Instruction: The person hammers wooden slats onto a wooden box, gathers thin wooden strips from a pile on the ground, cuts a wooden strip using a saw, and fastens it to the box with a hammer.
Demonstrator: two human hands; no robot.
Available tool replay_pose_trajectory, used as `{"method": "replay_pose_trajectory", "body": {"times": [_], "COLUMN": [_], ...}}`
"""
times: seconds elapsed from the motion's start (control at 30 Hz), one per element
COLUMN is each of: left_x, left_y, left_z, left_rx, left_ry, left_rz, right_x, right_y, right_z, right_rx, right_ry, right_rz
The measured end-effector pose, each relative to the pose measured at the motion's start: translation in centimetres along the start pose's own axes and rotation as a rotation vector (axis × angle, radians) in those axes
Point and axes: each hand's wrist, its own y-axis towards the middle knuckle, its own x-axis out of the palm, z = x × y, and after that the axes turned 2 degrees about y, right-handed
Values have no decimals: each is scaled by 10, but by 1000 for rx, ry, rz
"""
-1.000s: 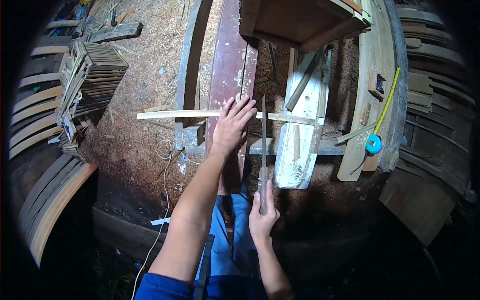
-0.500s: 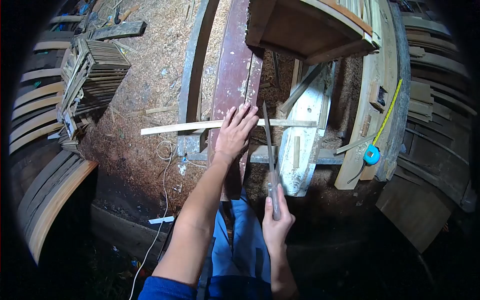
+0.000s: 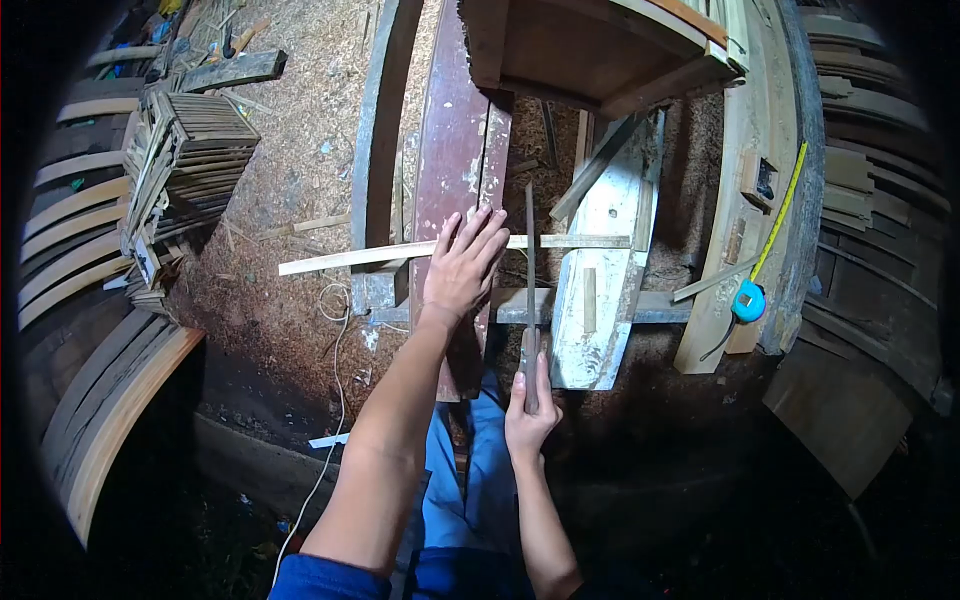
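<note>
A thin wooden strip [image 3: 355,258] lay across a red plank [image 3: 446,150], pressed by the left hand [image 3: 463,268], fingers slightly spread, while the right hand's [image 3: 531,415] fingers gripped 1 handsaw [image 3: 531,270] crossing the strip. A tape measure [image 3: 748,300] sat at right.

Pale matt wood strip [image 3: 350,257], dull metal saw blade [image 3: 531,260], chipped maroon paint on plank [image 3: 450,130].

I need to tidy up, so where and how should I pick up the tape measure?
Probably best to grip the tape measure by its rounded teal case, across both sides, coming from the near edge. Its yellow blade runs out the far side, and the compact case offers a fuller hold than that thin strip.
</note>
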Motion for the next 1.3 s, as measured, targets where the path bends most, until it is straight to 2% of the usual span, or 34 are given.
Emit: {"method": "replay_pose_trajectory", "body": {"times": [0.13, 0.47, 0.6, 0.77, 0.87, 0.93, 1.0, 1.1, 1.2, 1.23, 1.3], "left_x": [2, 0, -6, -3, -5, -1, -2, -5, -1, 0, -5], "left_y": [0, -3, -4, -3, -4, -7, -4, -2, -5, -4, -4], "left_z": [-1, -2, 0, -2, -3, -2, -4, -6, -4, -4, -4], "left_rx": [-9, 9, 12, 26, 40, 37, 41, 31, 49, 46, 34], "left_ry": [-7, 91, 90, 82, 86, 60, 91, 81, 52, 77, 78], "left_rz": [33, -80, -108, -84, -100, -86, -88, -116, -86, -105, -151], "right_x": [-14, -14, -3, -10, 2, 22, 24, 5, 17, 24, 21], "right_y": [-4, -8, 29, -2, 25, 58, 52, 10, 46, 64, 56], "right_z": [-14, -21, -28, -21, -35, -39, -36, -22, -37, -45, -40], "right_rx": [10, 34, -162, 2, -103, -74, -136, -74, -112, -18, -67], "right_ry": [37, 3, -47, 32, -44, -5, -21, 24, -77, 3, -14], "right_rz": [-11, -21, 1, -14, 10, -23, -4, 21, 2, -34, -10]}}
